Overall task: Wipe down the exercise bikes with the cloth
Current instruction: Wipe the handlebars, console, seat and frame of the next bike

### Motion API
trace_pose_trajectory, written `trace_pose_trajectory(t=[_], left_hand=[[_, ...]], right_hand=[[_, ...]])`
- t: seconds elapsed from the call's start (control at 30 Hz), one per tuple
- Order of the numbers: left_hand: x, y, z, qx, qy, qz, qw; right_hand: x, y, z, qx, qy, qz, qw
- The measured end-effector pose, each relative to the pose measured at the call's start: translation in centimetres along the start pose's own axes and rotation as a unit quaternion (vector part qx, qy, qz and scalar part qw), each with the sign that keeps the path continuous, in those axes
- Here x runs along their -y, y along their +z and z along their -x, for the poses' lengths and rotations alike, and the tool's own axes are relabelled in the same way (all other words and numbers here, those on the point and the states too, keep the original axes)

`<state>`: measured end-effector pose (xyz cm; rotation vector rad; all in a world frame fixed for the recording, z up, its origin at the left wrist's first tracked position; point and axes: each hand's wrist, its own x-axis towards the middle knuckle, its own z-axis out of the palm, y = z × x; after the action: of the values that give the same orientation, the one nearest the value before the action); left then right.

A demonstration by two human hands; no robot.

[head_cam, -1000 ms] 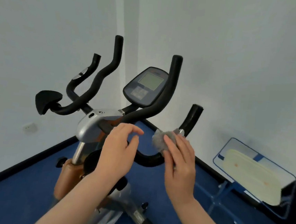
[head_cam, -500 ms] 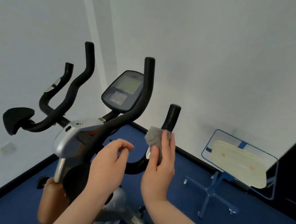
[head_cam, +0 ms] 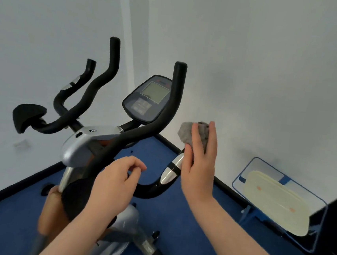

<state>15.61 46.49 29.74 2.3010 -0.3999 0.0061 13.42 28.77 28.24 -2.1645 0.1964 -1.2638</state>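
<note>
While my right hand (head_cam: 197, 167) wraps its fingers around the small grey fuzzy cloth (head_cam: 191, 134) on the top of the black curved handlebar (head_cam: 159, 183), my left hand (head_cam: 115, 181) hangs loose, holding nothing, near the black and silver exercise bike (head_cam: 85, 146). Its grey screen (head_cam: 148, 98) sits farther back. The blue carpet floor (head_cam: 205, 229) is below.

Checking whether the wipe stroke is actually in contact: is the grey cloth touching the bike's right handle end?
Touching. The head view shows the right hand pressing the grey cloth over the handle's upper end; the cloth covers its tip, no gap visible.
</note>
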Motion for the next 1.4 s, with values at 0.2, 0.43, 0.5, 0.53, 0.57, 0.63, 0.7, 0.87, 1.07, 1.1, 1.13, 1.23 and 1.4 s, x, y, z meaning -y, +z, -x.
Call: trace_pose_trajectory(t=[0.2,0.43,0.5,0.53,0.57,0.63,0.7,0.87,1.07,1.1,1.13,1.23,1.4], left_hand=[[-0.2,-0.1,0.0,0.002,-0.015,-0.017,1.0],[-0.2,-0.1,0.1,-0.008,-0.012,-0.003,1.0],[-0.2,0.0,0.1,-0.011,-0.01,-0.02,1.0],[-0.1,0.1,0.2,-0.016,-0.009,-0.021,1.0],[-0.1,0.2,0.3,-0.028,-0.006,-0.022,0.999],[0.0,0.2,0.4,-0.067,0.005,-0.029,0.997],[0.3,0.0,0.6,-0.117,0.007,-0.036,0.992],[2.2,-0.9,2.0,-0.219,-0.03,-0.034,0.975],[3.1,-0.9,2.3,-0.273,-0.07,-0.015,0.959],[3.3,-0.8,2.4,-0.281,-0.078,-0.007,0.956],[3.4,-0.8,2.4,-0.29,-0.085,0.0,0.953],[4.0,-0.6,2.3,-0.301,-0.104,0.022,0.948],[4.3,-0.6,2.5,-0.292,-0.111,0.017,0.95]], right_hand=[[-1.2,-1.9,-5.1,0.105,-0.165,0.137,0.971],[-1.4,-3.2,-4.4,0.191,-0.273,0.195,0.922],[-0.8,-3.2,-3.8,0.177,-0.246,0.214,0.929],[0.0,-2.8,-2.7,0.171,-0.227,0.213,0.935],[0.8,-2.2,-1.4,0.18,-0.219,0.198,0.938],[1.9,-1.4,0.7,0.243,-0.259,0.153,0.922],[1.5,-1.6,0.5,0.281,-0.278,0.123,0.91],[2.7,-3.0,2.5,0.301,-0.182,0.076,0.933],[2.6,-3.2,1.0,0.405,-0.201,0.05,0.891],[2.6,-3.6,0.8,0.418,-0.179,0.031,0.89],[2.9,-3.6,0.8,0.428,-0.159,0.022,0.89],[4.7,-0.5,0.1,0.461,-0.089,0.026,0.883],[4.9,2.6,-1.0,0.511,-0.064,0.037,0.857]])
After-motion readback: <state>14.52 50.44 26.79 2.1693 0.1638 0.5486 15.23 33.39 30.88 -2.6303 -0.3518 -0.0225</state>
